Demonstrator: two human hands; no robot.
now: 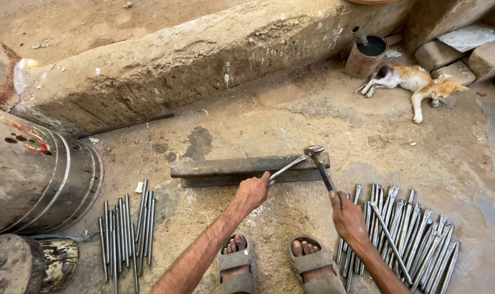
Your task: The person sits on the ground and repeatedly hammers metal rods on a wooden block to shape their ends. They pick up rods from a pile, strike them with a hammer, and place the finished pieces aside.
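Dusty concrete floor; your left hand (252, 191) pinches a metal rod (287, 167) on the rail anvil (226, 170), right hand (347, 216) fisted around the hammer (319, 163) just above it.

left hand (252, 191) fisted, forearm extended | right hand (347, 218) clenched, wrist bent

orange and white cat (416, 81) flopped out asleep on the dirt floor top right, right by a rusty tin can (367, 54) and some stone blocks (459, 51). Long rough concrete curb (204, 60) runs across the back, thin dark rod (125, 125) lying along its base. Big dented metal drum (35, 174) on its side at left, another smaller can (57, 261) below it
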